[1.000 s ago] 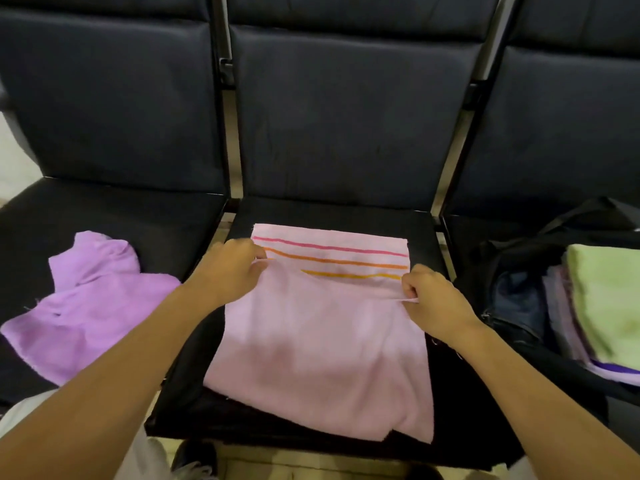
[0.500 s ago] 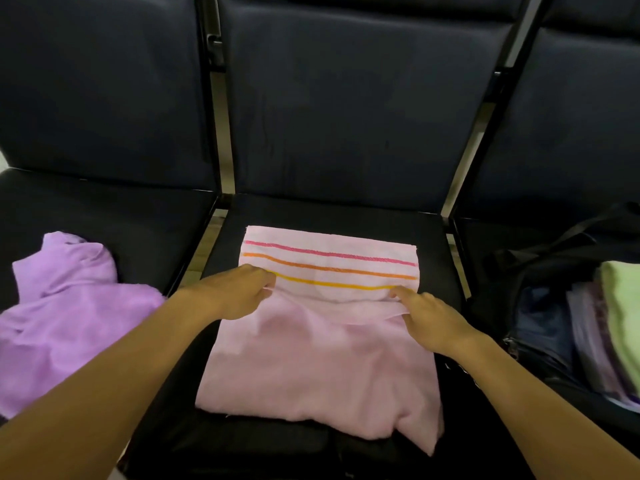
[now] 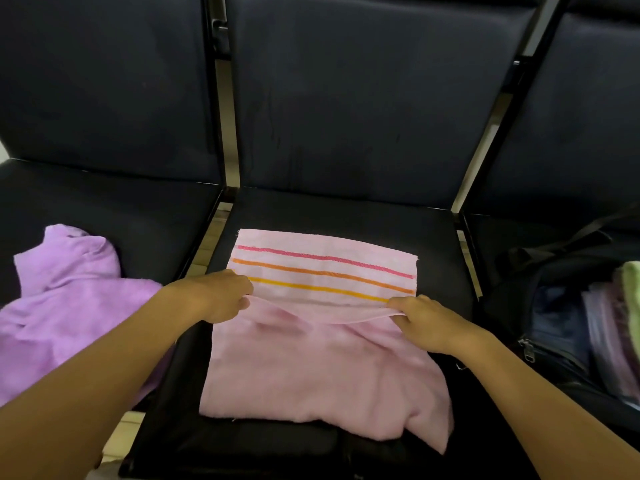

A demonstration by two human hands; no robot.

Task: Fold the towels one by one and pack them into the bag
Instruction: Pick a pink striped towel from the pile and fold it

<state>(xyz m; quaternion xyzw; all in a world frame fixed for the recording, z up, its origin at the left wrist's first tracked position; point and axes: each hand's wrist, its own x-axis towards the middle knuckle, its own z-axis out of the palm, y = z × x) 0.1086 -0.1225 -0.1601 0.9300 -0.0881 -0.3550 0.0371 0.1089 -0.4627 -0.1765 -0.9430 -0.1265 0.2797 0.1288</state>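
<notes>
Bag (image 3: 540,271) holds seemingly folded towels (image 3: 609,327).

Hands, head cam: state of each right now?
Left hand: closed, pinching the pink towel at its folded edge.
Right hand: closed, pinching the same edge.

Both hands have drawn the pink towel (image 3: 322,368)'s folded edge back, baring the third stripe.
</notes>
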